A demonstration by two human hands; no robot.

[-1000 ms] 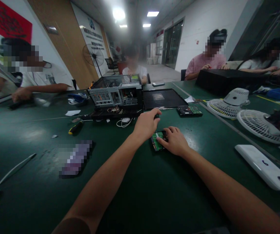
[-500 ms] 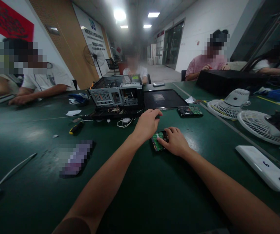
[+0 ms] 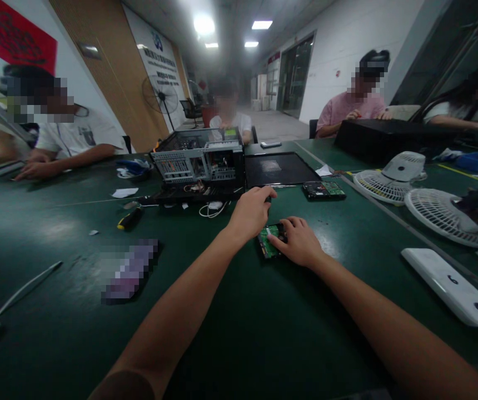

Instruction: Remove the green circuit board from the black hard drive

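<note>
Head view: your right hand (image 3: 299, 241) is clasping a hard drive (image 3: 266, 240) against the table (image 3: 222, 328) between thumb and fingers.
Your left hand (image 3: 252, 211) is gripping a dark handle (image 3: 268, 198), fingers curled; a slack right hold would be letting the drive skid.

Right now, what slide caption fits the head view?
Right hand on a drive, left hand holding a dark object, PC case beyond.

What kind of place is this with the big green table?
Probably an electronics workshop. An opened computer case stands on the table, the right hand rests on a green circuit board, and a yellow-and-black tool lies to the left.
</note>
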